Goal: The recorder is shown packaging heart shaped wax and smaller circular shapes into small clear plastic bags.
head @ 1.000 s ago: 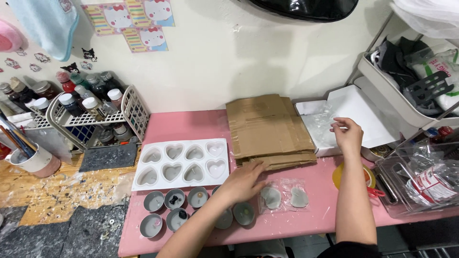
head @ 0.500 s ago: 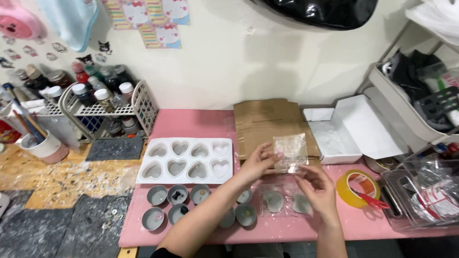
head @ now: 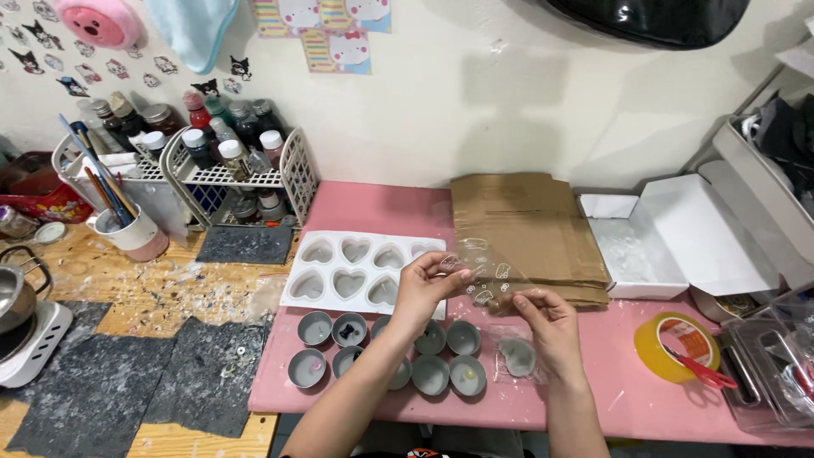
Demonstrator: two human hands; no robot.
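Clear plastic bag (head: 487, 276), pinched between left hand (head: 428, 284), right hand (head: 549, 322)

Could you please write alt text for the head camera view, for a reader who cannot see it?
Both hands, left hand and right hand, hold a small clear printed bag above a pink table. Below them sit round grey tins and a white heart-shaped mould, with flattened cardboard and an open white box behind.
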